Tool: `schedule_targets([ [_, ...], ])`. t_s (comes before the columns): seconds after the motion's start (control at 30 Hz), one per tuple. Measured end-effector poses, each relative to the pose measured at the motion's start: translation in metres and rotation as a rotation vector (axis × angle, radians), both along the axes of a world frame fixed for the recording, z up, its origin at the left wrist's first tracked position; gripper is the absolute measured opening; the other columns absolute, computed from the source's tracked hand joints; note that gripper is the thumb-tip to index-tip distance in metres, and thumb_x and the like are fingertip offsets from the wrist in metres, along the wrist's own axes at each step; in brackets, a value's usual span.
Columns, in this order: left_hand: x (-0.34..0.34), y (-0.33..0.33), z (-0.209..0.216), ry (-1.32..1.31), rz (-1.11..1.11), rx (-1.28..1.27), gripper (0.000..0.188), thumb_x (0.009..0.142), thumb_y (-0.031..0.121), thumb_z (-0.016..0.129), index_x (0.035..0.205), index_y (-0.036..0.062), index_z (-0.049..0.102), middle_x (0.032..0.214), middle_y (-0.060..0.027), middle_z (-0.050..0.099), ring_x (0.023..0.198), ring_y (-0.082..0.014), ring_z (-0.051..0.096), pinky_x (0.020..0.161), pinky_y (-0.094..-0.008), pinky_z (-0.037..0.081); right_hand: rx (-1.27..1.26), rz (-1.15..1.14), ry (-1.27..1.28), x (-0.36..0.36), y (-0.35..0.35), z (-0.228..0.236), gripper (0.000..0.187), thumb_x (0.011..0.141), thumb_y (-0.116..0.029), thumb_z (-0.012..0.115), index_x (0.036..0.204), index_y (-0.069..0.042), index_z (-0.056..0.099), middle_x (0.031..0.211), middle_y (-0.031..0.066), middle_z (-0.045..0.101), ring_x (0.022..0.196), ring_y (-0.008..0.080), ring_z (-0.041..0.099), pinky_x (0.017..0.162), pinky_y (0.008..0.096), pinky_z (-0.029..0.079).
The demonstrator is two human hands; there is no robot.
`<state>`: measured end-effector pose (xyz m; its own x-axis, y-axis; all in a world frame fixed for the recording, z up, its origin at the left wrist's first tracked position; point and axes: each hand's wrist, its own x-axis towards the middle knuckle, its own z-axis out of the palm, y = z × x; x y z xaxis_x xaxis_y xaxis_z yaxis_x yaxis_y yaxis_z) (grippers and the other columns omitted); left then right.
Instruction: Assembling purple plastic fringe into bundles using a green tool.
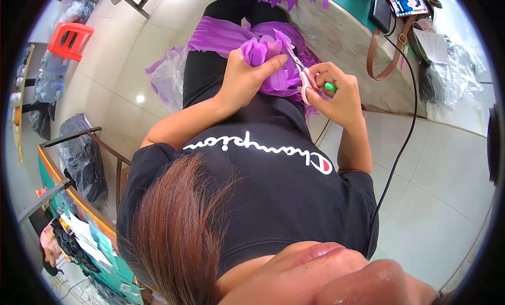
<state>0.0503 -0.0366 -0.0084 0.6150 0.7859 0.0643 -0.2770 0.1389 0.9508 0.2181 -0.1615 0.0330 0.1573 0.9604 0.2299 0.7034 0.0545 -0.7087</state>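
Note:
A bunch of purple fabric strips [258, 51] is gathered in my left hand [243, 76], with the thumb pressed across it. My right hand [336, 92] grips a pair of scissors [305, 80] with pale pink handles, its fingers in the loops. The metal blades point up and left into the purple fabric beside my left thumb; whether they are parted I cannot make out. A bright green band sits on one right finger. More purple fabric [210, 35] lies over my lap and hangs between my legs.
A clear plastic bag [171, 73] with purple pieces lies left of my legs. A red stool [71, 41] stands far left. On the right, a table [344, 13] holds a phone [409, 4], a black power bank [381, 13] and a brown strap [374, 55]. A black cable [414, 105] hangs down.

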Motion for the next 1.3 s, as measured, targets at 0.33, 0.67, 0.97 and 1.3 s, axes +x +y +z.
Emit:
schedule_targets([
  [0.33,0.002,-0.001,-0.002,-0.048,0.016,0.044,0.018,0.083,0.008,0.073,0.095,-0.0020,0.064,0.091,-0.0020,0.065,0.083,-0.0078,0.058,0.076,-0.0248,0.049,-0.209,-0.036,0.275,0.021,-0.002,0.005,0.027,0.075,-0.003,0.069,0.100,0.000,0.058,0.076,0.0011,0.062,0.066,0.0031,0.053,0.057,0.0174,0.041],
  [0.67,-0.004,-0.002,0.003,0.141,-0.162,0.153,0.025,0.085,0.010,0.070,0.104,-0.0035,0.064,0.093,-0.0017,0.065,0.083,-0.0070,0.057,0.077,-0.0259,0.049,0.326,-0.213,0.661,0.010,0.042,-0.014,0.032,0.079,0.002,0.071,0.105,0.000,0.052,0.087,0.0075,0.066,0.079,0.0120,0.064,0.066,0.0207,0.050],
  [0.97,-0.001,-0.003,0.004,0.092,-0.213,0.148,0.023,0.082,0.007,0.072,0.102,-0.0039,0.065,0.095,-0.0050,0.068,0.084,-0.0078,0.059,0.078,-0.0271,0.049,-0.038,-0.638,-0.117,0.083,0.006,0.016,0.020,0.083,-0.009,0.066,0.101,-0.002,0.062,0.083,0.0073,0.071,0.077,0.0089,0.066,0.066,0.0240,0.051],
  [1.3,0.002,-0.002,-0.001,-0.092,-0.043,-0.144,0.018,0.080,0.000,0.071,0.097,0.0016,0.064,0.092,-0.0027,0.064,0.086,-0.0112,0.060,0.079,-0.0263,0.047,-0.083,-0.730,-0.752,0.184,0.123,-0.013,0.029,0.081,-0.031,0.070,0.089,-0.003,0.072,0.077,0.0064,0.070,0.071,0.0074,0.063,0.065,0.0277,0.049],
])
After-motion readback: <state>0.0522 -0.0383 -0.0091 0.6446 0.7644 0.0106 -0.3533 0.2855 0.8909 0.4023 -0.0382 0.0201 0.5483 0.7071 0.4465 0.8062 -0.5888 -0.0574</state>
